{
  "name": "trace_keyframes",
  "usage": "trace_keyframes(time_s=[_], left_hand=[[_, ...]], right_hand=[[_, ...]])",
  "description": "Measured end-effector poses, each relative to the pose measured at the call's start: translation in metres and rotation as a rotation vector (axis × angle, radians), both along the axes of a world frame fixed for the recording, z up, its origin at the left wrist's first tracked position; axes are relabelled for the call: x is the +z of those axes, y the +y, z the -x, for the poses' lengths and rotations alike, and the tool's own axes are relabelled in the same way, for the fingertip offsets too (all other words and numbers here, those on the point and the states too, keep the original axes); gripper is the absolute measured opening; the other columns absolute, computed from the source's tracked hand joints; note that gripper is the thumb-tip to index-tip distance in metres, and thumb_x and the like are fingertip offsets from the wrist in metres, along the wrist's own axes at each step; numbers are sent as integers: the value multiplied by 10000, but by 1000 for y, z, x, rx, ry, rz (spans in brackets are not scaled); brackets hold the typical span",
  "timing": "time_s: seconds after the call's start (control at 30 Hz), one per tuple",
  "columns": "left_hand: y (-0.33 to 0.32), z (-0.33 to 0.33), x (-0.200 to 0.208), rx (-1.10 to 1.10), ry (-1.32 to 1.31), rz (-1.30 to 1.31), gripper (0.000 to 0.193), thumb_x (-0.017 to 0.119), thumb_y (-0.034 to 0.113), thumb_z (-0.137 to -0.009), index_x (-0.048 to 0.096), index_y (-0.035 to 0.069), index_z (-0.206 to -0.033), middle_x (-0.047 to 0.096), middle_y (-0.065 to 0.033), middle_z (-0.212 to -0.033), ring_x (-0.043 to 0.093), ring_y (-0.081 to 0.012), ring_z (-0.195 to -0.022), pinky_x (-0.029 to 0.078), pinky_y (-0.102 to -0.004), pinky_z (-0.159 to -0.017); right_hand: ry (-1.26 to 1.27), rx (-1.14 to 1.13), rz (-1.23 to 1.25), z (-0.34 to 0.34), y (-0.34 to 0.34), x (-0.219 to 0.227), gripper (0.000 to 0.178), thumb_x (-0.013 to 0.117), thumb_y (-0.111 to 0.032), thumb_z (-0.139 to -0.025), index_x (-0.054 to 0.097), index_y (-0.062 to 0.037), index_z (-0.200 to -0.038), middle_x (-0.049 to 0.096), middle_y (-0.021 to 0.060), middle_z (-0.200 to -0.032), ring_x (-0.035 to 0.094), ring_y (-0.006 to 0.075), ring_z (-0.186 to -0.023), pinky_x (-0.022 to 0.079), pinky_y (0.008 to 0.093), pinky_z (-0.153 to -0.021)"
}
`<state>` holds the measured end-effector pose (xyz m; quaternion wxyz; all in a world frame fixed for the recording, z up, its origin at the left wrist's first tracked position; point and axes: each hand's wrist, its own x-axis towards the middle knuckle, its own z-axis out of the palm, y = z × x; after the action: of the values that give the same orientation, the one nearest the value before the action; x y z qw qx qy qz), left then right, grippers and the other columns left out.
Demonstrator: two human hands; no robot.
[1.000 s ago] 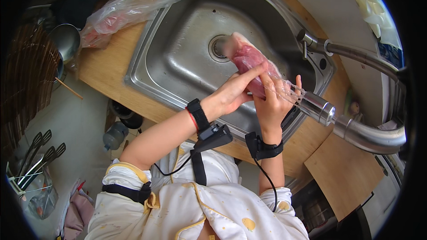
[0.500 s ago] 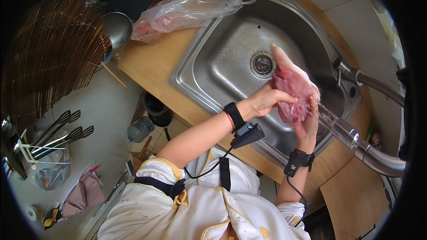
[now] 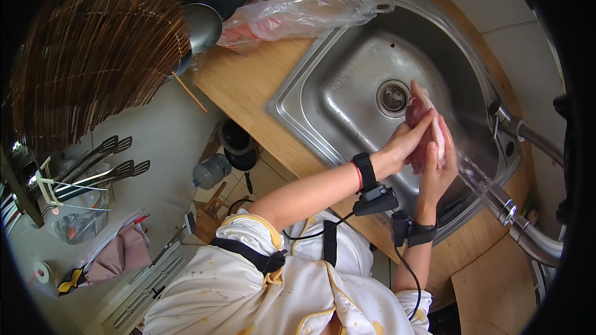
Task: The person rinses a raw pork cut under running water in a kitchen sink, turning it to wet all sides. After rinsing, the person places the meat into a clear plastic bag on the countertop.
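Over the steel sink (image 3: 347, 96), both my hands hold a piece of raw meat (image 3: 418, 107), pink with a pale layer of fat or skin along one edge. My left hand (image 3: 408, 141) grips its left side, fingers pressed against the flesh. On the right, my right hand (image 3: 440, 166) supports it with long fingers along the pale edge. The meat now stands nearly edge-on, so its broad face is mostly hidden. A stream of water (image 3: 473, 177) runs from the metal faucet (image 3: 501, 203) toward my right hand. The drain (image 3: 393, 98) lies just left of the meat.
A clear plastic bag (image 3: 298, 12) with something reddish inside lies on the wooden counter (image 3: 248, 80) at the sink's far left. A wok (image 3: 203, 26) and a brown slatted mat (image 3: 93, 56) are further left. Slotted spatulas (image 3: 118, 155) hang lower left.
The meat has turned from showing its broad pink face to nearly edge-on. My right hand has come up along its side, and my left hand has shifted its grip. The whole view has shifted.
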<state>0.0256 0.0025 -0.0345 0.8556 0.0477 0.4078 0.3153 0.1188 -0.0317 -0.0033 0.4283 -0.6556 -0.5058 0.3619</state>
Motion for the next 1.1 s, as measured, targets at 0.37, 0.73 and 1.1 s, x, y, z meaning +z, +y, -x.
trace_keyframes(time_s=[0.37,0.73,1.1], left_hand=[[0,9,3,-24,-20,-244,570,726,427,-794,566,8,-1145,611,-51,-1087,563,-114,-1003,464,-266,-849],[7,10,-5,-137,-161,-153,966,504,727,-774,277,24,-1396,459,-113,-1304,472,-195,-1202,418,-337,-986],[10,11,7,-241,-202,-160,858,323,687,-885,259,16,-1417,412,-129,-1379,462,-195,-1222,379,-316,-1026]], right_hand=[[506,42,236,-12,6,21,551,477,-344,-949,359,-36,-1390,438,118,-1368,425,205,-1251,314,314,-1051],[735,-223,207,-2,6,12,595,740,-211,-792,474,-46,-1298,554,108,-1212,539,173,-1101,445,310,-936],[1054,-329,216,-5,20,1,424,679,-225,-861,535,21,-1176,637,99,-1043,632,148,-894,515,266,-804]])
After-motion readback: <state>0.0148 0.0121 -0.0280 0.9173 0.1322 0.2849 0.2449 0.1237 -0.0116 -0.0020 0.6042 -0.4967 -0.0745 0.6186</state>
